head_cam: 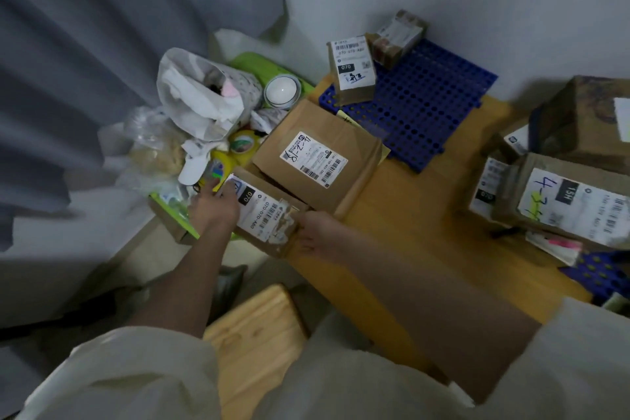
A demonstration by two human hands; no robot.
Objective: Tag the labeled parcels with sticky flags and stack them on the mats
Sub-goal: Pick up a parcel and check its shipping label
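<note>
Both hands on a small labelled parcel (264, 211) at the table's (402, 215) near-left corner, label marked 070 facing up. Left hand (213, 208) lies on the parcel's left end, fingers (208, 186) reaching past its far-left edge; can't tell if they curl round it. Right hand (315, 232) at the parcel's right end by the torn tape, fingers hidden behind the box, grip unclear. Just beyond, touching it, a bigger parcel (315, 155) w/ handwritten label. Left of both, off the table edge, a clutter of bags (204, 95) and tape rolls (240, 143). Farther back, blue perforated mat (419, 102) at the table's far edge carries an upright 070 parcel (351, 70) and a small taped box (397, 37). More parcels (566, 187) stacked at the right edge.
</note>
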